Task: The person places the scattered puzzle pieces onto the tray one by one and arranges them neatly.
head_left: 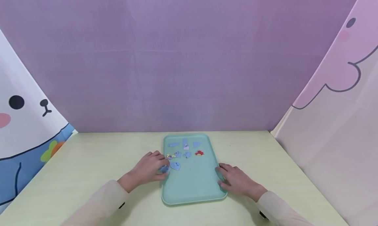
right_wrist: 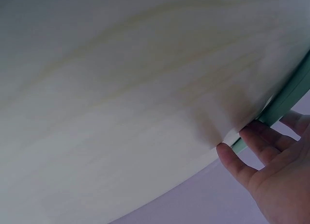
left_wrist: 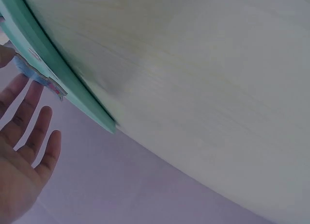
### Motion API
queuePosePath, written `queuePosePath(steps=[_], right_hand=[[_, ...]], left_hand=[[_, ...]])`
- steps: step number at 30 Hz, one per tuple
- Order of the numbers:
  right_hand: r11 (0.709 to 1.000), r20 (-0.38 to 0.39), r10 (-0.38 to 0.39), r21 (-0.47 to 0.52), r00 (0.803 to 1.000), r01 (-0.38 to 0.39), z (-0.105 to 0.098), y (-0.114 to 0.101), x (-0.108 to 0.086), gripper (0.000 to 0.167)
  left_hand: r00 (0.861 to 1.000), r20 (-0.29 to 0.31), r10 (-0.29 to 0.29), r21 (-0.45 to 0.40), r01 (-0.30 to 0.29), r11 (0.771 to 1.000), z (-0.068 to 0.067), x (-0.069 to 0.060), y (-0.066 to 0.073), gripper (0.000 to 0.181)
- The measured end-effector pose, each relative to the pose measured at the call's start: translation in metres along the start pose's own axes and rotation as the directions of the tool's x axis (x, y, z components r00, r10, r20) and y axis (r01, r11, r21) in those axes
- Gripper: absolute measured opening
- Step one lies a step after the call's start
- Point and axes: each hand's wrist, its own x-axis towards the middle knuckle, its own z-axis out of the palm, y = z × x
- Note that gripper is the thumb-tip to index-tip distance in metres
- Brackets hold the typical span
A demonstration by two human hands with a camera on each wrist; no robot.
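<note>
My left hand [head_left: 149, 168] is at the left rim of a mint-green tray [head_left: 195, 186]. Its thumb and fingertips pinch a flat blue printed piece [left_wrist: 34, 71], probably a jigsaw puzzle piece, partly hidden by the fingers. Close beside it in the tray lies another blue piece [head_left: 175, 166]. My right hand [head_left: 237, 180] rests against the tray's right rim, its fingers slightly bent and spread. In the right wrist view its fingertips touch the tray edge [right_wrist: 286, 100] and the tabletop.
Several flat pieces lie spread over the tray's far half, among them a red piece [head_left: 199, 153], a tall blue piece [head_left: 185, 144] and a triangular piece [head_left: 197, 144]. The tray stands on a pale wooden table [head_left: 112, 153]. A purple backdrop [head_left: 189, 61] and printed side curtains surround the table.
</note>
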Motion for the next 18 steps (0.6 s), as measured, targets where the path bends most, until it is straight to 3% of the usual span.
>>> queuePosePath(steps=[10, 18], right_hand=[[1.000, 0.000, 0.003, -0.001, 1.000, -0.003, -0.003, -0.002, 0.001, 0.048], [1.000, 0.018, 0.014, 0.010, 1.000, -0.014, -0.003, -0.003, 0.001, 0.048]], left_hand=[[0.997, 0.077, -0.004, -0.011, 0.005, 1.000, 0.006, 0.025, 0.016, 0.023], [0.995, 0.100, 0.000, -0.020, 0.002, 1.000, 0.012, 0.044, 0.028, 0.020]])
